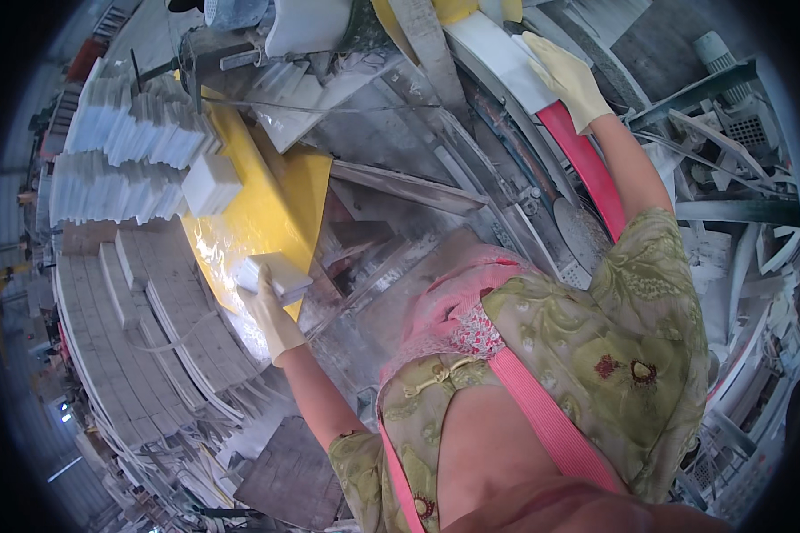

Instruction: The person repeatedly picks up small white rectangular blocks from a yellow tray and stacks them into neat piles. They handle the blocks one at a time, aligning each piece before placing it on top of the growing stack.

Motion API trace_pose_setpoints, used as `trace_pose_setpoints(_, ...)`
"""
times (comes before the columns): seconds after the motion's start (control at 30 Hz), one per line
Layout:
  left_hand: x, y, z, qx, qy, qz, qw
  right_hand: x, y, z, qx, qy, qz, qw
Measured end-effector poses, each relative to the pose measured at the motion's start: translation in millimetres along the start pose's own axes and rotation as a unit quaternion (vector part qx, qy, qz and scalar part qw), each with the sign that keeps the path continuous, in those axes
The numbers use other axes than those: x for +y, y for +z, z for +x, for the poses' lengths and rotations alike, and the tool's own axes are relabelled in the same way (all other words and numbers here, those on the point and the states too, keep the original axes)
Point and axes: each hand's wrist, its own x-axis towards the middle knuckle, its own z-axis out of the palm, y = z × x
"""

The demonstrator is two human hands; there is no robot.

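Note:
My left hand [271, 313], in a pale rubber glove, grips a small white stone block [276, 273] over a yellow sheet [276, 209] on the work surface. My right hand [567, 78], also gloved, reaches up and far forward and rests on a long white slab [498, 55] that lies on the machine bed beside a red strip [587, 169]. A second white block [210, 184] sits on the yellow sheet, farther away next to the stacks.
Rows of stacked white stone pieces [124, 133] stand at the left, with flat grey slabs [151, 329] laid below them. A dusty metal machine frame [471, 178] runs through the middle. Broken white offcuts and metal bars [747, 204] crowd the right side.

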Motion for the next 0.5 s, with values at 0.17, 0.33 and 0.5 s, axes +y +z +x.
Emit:
trace_pose_setpoints(0.17,7,5,-6,-0.004,-0.016,0.013,1.0,-19,-1,-38,-0.138,-0.025,0.041,0.989)
trace_pose_setpoints(0.33,-5,0,-3,0.016,0.026,0.034,0.999,-26,-6,-56,-0.156,-0.039,0.024,0.987)
trace_pose_setpoints(0.5,-13,-3,10,0.041,0.03,0.028,0.998,-36,1,-49,-0.197,0.013,-0.036,0.98)
